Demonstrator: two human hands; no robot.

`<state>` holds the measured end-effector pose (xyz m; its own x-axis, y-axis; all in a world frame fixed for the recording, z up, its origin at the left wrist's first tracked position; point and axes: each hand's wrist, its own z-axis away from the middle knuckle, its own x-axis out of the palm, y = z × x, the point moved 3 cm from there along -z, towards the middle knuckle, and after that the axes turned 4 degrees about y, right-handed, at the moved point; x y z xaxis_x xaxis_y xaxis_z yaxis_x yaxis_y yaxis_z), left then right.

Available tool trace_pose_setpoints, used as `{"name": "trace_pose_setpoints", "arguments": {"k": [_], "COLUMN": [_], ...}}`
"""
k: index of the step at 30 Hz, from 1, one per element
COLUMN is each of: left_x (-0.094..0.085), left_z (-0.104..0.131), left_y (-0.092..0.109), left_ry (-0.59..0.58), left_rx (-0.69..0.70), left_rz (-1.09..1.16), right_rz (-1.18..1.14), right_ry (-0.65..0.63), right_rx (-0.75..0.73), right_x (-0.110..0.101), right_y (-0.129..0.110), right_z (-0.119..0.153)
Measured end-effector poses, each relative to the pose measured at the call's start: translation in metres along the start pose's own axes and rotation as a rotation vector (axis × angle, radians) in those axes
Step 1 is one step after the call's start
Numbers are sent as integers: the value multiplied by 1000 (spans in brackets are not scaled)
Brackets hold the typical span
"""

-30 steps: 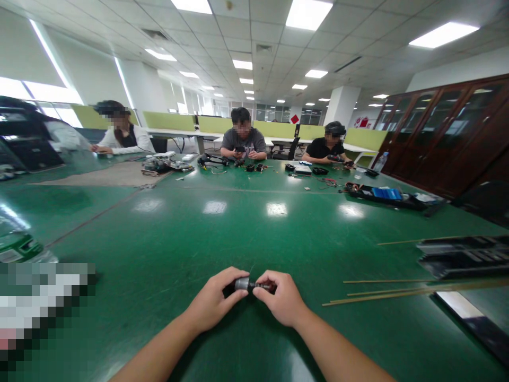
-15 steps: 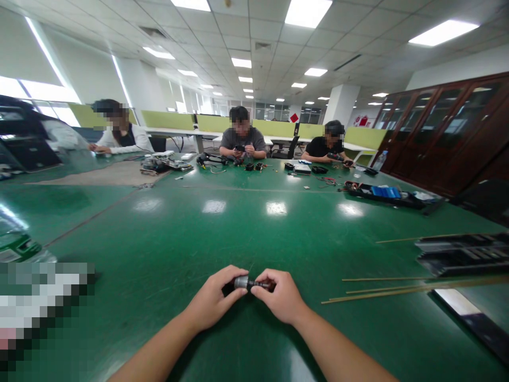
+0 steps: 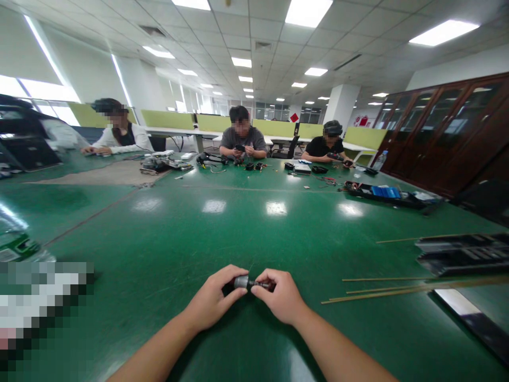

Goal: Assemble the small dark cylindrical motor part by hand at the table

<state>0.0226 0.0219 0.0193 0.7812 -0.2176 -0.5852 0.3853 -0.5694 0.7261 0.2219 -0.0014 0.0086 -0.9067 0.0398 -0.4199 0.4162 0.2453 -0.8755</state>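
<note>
Near the front of the green table, my left hand pinches a grey metal cylinder between thumb and fingers. My right hand is closed on a dark, thin shaft-like part with a reddish-brown end. The two pieces meet end to end between my fingertips; whether they are joined cannot be told. Both are held roughly level, just above or on the tabletop.
Thin brass-coloured rods, black slotted parts and a dark flat device lie at the right. A plastic bottle is at the left. Across the table sit several people among electronic parts and an open black tray.
My hands and the held parts have barely moved. At the far left, a person's hands have shifted slightly leftward.
</note>
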Motion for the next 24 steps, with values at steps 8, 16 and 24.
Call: {"name": "trace_pose_setpoints", "arguments": {"k": [8,16,24], "left_x": [-1,0,0], "left_z": [-1,-1,-1], "left_y": [0,-1,-1], "left_ry": [3,9,8], "left_rx": [5,4,2], "left_rz": [6,5,-5], "right_rz": [-7,-10,-5], "right_ry": [7,3,5], "right_rx": [0,0,-3], "right_x": [0,0,0], "right_y": [0,-1,1], "right_z": [0,-1,1]}}
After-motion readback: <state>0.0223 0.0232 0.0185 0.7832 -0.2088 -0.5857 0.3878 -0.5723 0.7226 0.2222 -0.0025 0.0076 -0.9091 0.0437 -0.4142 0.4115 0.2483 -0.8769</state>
